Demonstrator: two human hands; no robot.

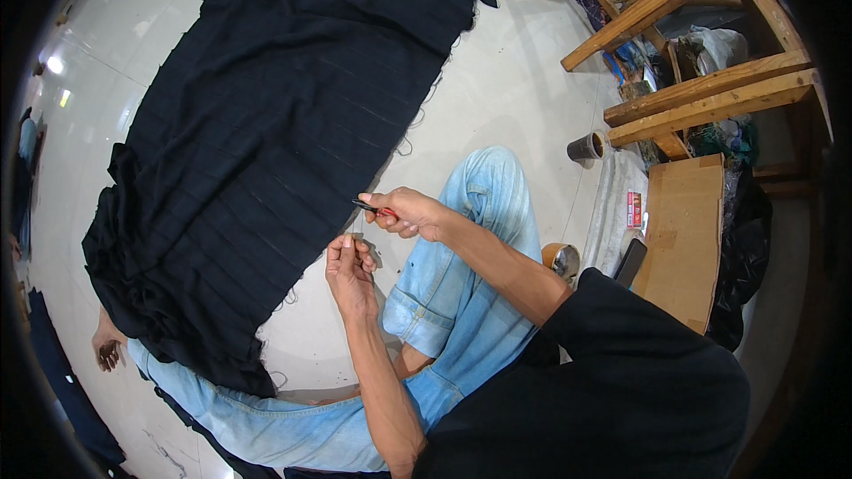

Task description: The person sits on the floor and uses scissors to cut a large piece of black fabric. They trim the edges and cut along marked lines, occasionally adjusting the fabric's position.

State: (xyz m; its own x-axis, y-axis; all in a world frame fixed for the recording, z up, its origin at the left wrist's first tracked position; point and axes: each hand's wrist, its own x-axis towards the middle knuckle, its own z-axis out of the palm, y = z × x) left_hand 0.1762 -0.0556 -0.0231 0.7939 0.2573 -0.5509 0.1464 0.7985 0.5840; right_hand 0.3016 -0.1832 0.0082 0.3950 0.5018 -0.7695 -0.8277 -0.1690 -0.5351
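Observation:
A large black cloth [257, 115] with frayed, thready edges lies spread over the floor in front of me, bunched up at its near left end. At the cloth's right edge, my right hand [410, 213] is closed around small thread snips [366, 206], black at the tip and red by the fingers. Just below it, my left hand [351, 273] pinches a thin thread [358, 223] that runs up toward the snips. Where the thread's upper end goes is too fine to make out.
My legs in light blue jeans [484, 213] are folded beside the cloth. On the right are wooden stools [710, 98], a dark cup [586, 147], a cardboard sheet [683, 239], a phone [631, 262] and a roll of tape [561, 259]. Dark fabric [75, 390] lies far left.

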